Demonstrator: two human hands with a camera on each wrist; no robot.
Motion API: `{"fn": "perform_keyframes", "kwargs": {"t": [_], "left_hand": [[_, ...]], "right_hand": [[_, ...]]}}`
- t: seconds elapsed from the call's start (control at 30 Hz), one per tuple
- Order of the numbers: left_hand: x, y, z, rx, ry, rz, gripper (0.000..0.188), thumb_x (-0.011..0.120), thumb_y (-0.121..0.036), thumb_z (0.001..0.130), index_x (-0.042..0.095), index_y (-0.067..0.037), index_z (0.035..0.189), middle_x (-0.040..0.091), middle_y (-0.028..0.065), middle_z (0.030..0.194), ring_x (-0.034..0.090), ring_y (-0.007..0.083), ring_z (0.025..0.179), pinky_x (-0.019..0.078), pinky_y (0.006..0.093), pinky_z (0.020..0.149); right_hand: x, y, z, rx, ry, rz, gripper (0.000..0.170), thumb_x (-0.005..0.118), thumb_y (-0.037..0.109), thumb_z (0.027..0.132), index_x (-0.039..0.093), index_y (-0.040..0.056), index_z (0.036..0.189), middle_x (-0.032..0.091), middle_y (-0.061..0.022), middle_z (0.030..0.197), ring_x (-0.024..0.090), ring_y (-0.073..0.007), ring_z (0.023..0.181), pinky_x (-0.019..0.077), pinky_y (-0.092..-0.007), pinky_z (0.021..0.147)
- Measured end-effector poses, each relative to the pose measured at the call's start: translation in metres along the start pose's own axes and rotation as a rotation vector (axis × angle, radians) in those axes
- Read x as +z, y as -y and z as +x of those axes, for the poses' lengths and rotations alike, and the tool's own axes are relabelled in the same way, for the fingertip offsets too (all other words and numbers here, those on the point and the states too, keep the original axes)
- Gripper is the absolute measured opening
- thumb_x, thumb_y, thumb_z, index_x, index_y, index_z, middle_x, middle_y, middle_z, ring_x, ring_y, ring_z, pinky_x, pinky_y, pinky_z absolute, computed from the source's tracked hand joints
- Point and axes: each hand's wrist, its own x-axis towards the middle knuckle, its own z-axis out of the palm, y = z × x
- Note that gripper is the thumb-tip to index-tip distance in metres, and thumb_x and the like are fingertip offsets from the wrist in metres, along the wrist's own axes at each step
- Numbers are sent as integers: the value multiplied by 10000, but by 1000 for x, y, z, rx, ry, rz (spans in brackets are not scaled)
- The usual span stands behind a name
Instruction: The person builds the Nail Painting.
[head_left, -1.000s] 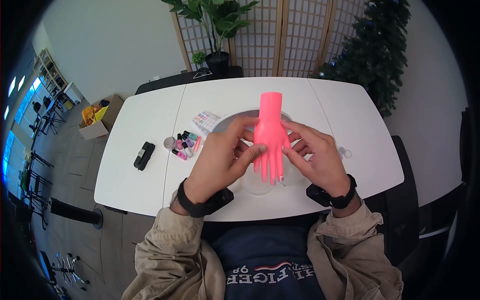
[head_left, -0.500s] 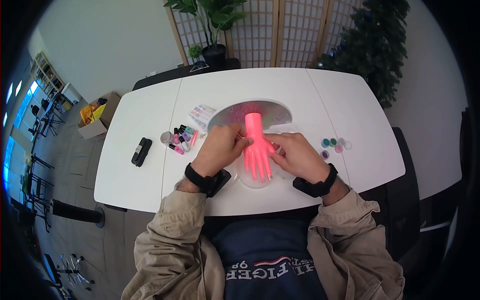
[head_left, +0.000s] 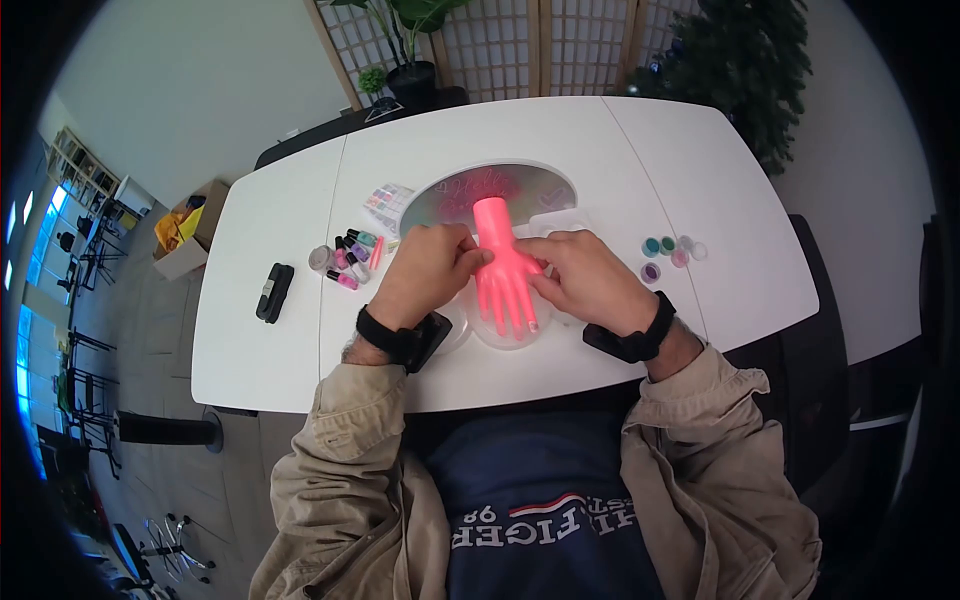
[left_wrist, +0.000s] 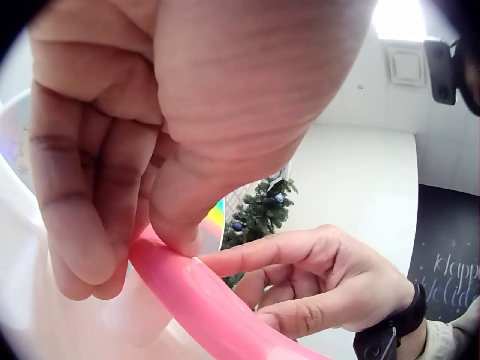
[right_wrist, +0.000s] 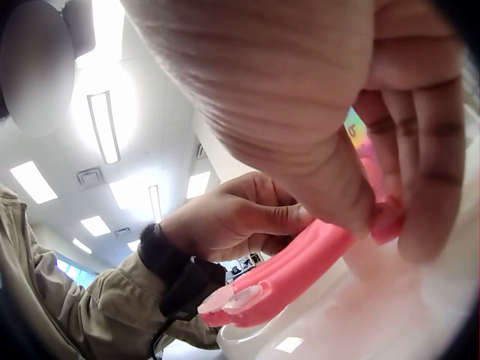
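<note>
A pink model hand [head_left: 507, 265] lies palm down over a white stand, its fingers pointing toward the person and its wrist end toward a half-round mirror [head_left: 440, 198]. The left hand [head_left: 422, 272] pinches its left edge between thumb and fingers. At its thumb side, the right hand [head_left: 595, 280] grips with thumb and forefinger. In the left wrist view, the left hand [left_wrist: 150, 135] has its thumb on the pink surface [left_wrist: 202, 300]. The right wrist view shows the right hand [right_wrist: 352, 127] around the model thumb [right_wrist: 387, 223], and pale nails on the model fingers [right_wrist: 285, 281].
Left of the stand are nail polish bottles [head_left: 345, 280], a jar [head_left: 321, 259], pink sticks [head_left: 376, 253] and a compartment case [head_left: 388, 205]. A black object [head_left: 275, 293] lies farther left. Several small pots [head_left: 667, 245] sit right on the white table [head_left: 740, 250].
Both hands have lowered the pink model hand from above the table onto the stand, and the mirror and small pots have come into fuller view. The head view has tilted.
</note>
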Motion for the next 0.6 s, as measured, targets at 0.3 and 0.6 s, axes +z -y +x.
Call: {"fn": "perform_keyframes", "kwargs": {"t": [0.3,0.6], "left_hand": [[1,7,1,-22,40,12,225,823,-166,1003,790,56,1008,772,137,758,755,187,679,567,339,646],[2,-6,-3,96,-111,30,163,898,-88,882,844,14,996,802,145,870,776,272,747,594,395,701]], "right_hand": [[8,-7,1,-47,10,-26,364,742,82,957,763,25,1315,714,-225,933,704,-404,856,571,-487,816],[9,-3,1,-28,31,-58,344,732,92,956,764,11,1289,706,-233,917,709,-421,892,571,-509,822]]}}
